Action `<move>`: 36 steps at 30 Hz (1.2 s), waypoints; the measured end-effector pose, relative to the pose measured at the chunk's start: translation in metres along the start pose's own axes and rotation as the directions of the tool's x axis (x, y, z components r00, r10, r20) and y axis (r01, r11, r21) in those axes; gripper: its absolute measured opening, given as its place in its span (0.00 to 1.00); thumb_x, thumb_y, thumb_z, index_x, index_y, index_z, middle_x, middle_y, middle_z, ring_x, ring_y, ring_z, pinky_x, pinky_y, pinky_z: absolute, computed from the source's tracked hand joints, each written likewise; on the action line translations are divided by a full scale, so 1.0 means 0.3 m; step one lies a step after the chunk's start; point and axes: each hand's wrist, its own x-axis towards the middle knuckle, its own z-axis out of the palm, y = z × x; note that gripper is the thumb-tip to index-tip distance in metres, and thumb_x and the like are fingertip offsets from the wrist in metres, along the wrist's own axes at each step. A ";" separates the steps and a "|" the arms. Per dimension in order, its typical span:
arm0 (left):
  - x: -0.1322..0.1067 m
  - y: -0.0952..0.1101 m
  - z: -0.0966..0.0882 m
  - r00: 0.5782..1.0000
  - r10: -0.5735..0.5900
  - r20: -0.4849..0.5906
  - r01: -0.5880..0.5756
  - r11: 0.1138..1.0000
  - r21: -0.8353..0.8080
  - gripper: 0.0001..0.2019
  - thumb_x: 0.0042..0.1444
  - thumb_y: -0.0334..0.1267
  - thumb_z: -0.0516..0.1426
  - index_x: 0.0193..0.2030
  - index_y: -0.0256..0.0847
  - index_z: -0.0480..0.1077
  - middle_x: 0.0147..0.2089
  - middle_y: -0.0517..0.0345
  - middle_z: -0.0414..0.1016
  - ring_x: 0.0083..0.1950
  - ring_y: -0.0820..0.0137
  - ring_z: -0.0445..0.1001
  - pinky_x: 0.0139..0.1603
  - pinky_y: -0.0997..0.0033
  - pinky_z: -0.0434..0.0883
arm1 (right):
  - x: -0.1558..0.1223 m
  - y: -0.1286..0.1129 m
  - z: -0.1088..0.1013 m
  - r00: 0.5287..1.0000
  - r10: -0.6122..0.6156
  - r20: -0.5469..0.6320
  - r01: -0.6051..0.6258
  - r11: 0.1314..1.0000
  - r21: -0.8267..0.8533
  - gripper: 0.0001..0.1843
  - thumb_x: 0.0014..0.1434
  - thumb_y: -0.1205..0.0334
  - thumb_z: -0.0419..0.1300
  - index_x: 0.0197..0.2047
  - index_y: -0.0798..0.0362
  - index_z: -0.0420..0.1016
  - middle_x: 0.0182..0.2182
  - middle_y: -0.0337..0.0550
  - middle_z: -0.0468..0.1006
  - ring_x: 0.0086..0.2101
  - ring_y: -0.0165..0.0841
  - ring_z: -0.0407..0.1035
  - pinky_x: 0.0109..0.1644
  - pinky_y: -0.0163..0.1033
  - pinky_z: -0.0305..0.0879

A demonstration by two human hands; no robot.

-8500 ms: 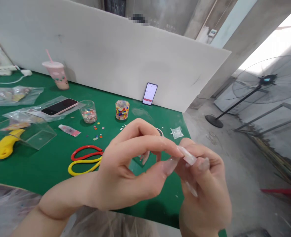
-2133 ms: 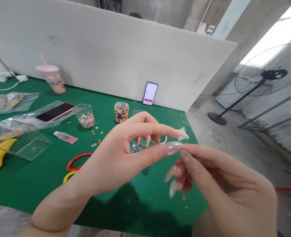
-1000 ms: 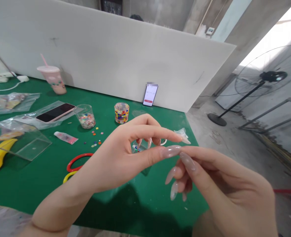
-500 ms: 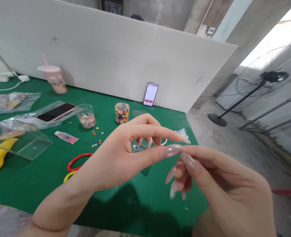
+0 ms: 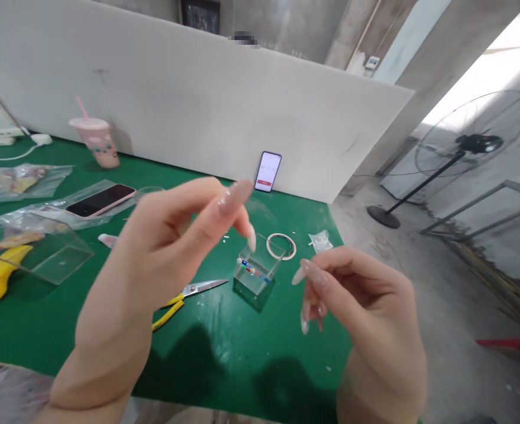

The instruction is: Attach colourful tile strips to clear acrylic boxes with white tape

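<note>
My left hand (image 5: 165, 241) is raised over the green table, its thumb and index finger pressed together; whatever they may hold cannot be made out. To the right, my right hand (image 5: 361, 306) also pinches thumb against index finger, with nothing visible between them. A gap separates the two hands. Between and below them stands a small clear box (image 5: 256, 282) with a row of coloured tiles along one edge. Just behind it lies a pale tape-like ring (image 5: 294, 252). Scissors (image 5: 193, 290) with yellow showing on the handles lie partly under my left hand.
A lit phone (image 5: 268, 171) leans on the white panel (image 5: 189, 106). On the left are a pink straw cup (image 5: 96, 144), a dark-screened phone (image 5: 100, 200), a clear angled sheet (image 5: 65, 259) and a yellow tool (image 5: 1, 277). A small plastic bag (image 5: 320, 241) lies right.
My hands have moved apart; the left went up and left, the right slightly left. The clear box and ring now show, while my left hand covers the tile-covered jar and loose pieces.
</note>
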 end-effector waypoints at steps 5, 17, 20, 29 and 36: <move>-0.017 0.006 0.093 0.939 0.188 0.289 -0.217 0.974 0.070 0.29 0.79 0.51 0.45 0.26 0.43 0.66 0.24 0.64 0.63 0.27 0.71 0.61 0.37 0.65 0.64 | -0.026 -0.009 0.040 0.988 -0.014 -0.151 0.025 0.997 0.075 0.10 0.67 0.65 0.68 0.32 0.48 0.81 0.18 0.30 0.75 0.17 0.21 0.68 0.22 0.23 0.67; -0.066 -0.027 0.208 0.918 0.354 0.177 -0.378 0.917 0.125 0.28 0.79 0.58 0.45 0.31 0.42 0.64 0.27 0.64 0.67 0.31 0.72 0.64 0.34 0.72 0.65 | -0.086 0.010 0.070 0.961 -0.186 -0.205 0.186 0.982 -0.016 0.09 0.72 0.57 0.66 0.36 0.46 0.81 0.18 0.29 0.73 0.15 0.22 0.63 0.16 0.26 0.58; -0.064 -0.033 0.207 0.897 0.407 0.170 -0.430 0.894 0.129 0.28 0.81 0.55 0.43 0.31 0.41 0.63 0.27 0.64 0.68 0.30 0.73 0.64 0.33 0.73 0.66 | -0.083 0.027 0.076 0.955 -0.212 -0.205 0.208 0.977 -0.042 0.08 0.73 0.57 0.65 0.39 0.45 0.80 0.20 0.29 0.73 0.15 0.21 0.63 0.16 0.26 0.58; -0.062 -0.053 0.237 0.838 0.540 0.083 -0.540 0.841 -0.030 0.25 0.82 0.48 0.45 0.30 0.43 0.57 0.27 0.65 0.65 0.28 0.75 0.61 0.30 0.74 0.64 | -0.104 0.039 0.113 0.872 -0.408 -0.271 0.370 0.911 -0.181 0.08 0.75 0.61 0.62 0.40 0.49 0.78 0.18 0.29 0.70 0.13 0.23 0.59 0.14 0.30 0.52; -0.084 -0.055 0.256 0.856 0.515 0.052 -0.510 0.856 -0.082 0.22 0.80 0.42 0.50 0.30 0.43 0.58 0.27 0.65 0.64 0.27 0.76 0.63 0.28 0.73 0.66 | -0.112 0.086 0.127 0.808 -0.485 -0.334 0.446 0.875 -0.189 0.03 0.75 0.64 0.62 0.46 0.48 0.78 0.17 0.28 0.71 0.12 0.24 0.57 0.12 0.33 0.51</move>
